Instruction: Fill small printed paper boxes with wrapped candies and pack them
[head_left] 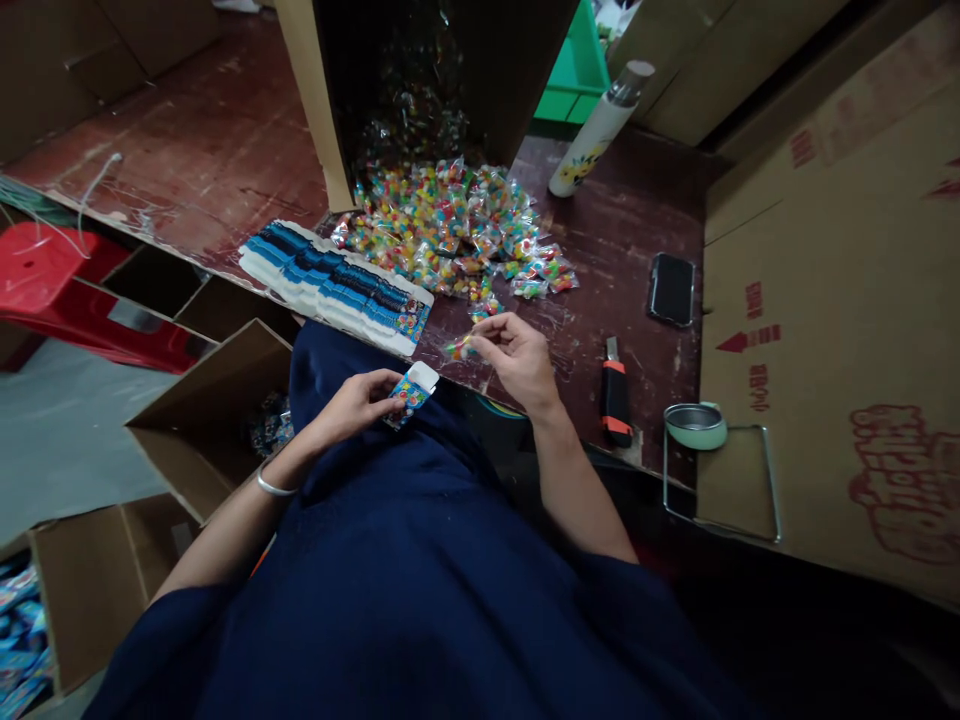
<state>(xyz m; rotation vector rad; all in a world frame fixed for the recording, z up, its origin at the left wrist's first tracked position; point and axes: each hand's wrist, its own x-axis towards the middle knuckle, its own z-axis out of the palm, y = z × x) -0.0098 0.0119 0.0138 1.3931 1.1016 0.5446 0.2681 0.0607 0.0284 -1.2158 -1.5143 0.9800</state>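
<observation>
My left hand is closed around a small blue printed box, whose white end flap stands up at the top. Just to the right, my right hand pinches a small clear bag of colourful candy by its edge, over the table's front edge. Behind the hands lies a large heap of similar candy bags, spilling out of a tipped cardboard carton. A long row of flattened blue and white boxes leans along the table edge, left of the heap.
On the red-brown table are a white flowered bottle, a phone and an orange-black utility knife with its blade out. A green cup-like container sits by a large carton. Open cartons and a red stool stand left.
</observation>
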